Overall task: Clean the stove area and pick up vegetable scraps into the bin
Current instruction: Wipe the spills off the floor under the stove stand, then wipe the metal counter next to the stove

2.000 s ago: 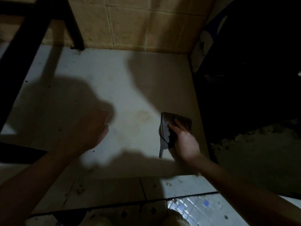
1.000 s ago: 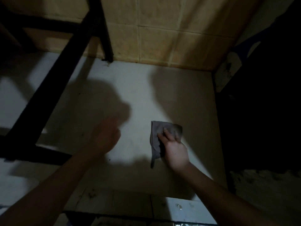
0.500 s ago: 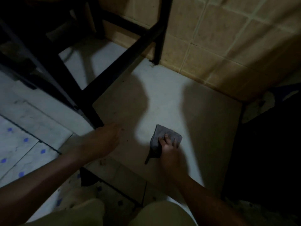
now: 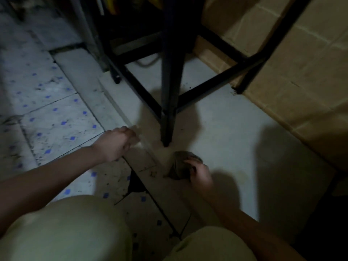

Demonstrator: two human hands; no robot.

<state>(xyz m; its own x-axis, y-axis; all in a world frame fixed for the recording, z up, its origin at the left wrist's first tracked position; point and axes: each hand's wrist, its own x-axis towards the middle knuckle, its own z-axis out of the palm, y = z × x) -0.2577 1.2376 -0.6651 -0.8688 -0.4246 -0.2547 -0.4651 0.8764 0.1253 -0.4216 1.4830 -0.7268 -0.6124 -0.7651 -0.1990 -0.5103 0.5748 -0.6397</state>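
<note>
My right hand now grips the grey rag bunched into a ball, fingers curled over its top; a moment ago the same rag lay flatter under my palm, farther out on the pale slab. The wiping has carried it toward the slab's near-left edge, so it sits just at five o'clock of the black stand leg, near but not touching. I judge this stretch of the slab is mostly wiped and the edge strip is what remains.

My left hand hangs loosely curled at nine o'clock of the rag, over the step where the slab meets the blue-dotted floor tiles; I cannot tell whether it pinches anything (the fingertips are blurred). Dark specks lie on the edge strip between my hands, perhaps scraps, too small to be sure. No bin shows here.

Room to move: open slab runs from one to four o'clock of the rag up to the tan tiled wall. At twelve o'clock the stand's crossbars fence the space, so strokes there must stay short and low.
</note>
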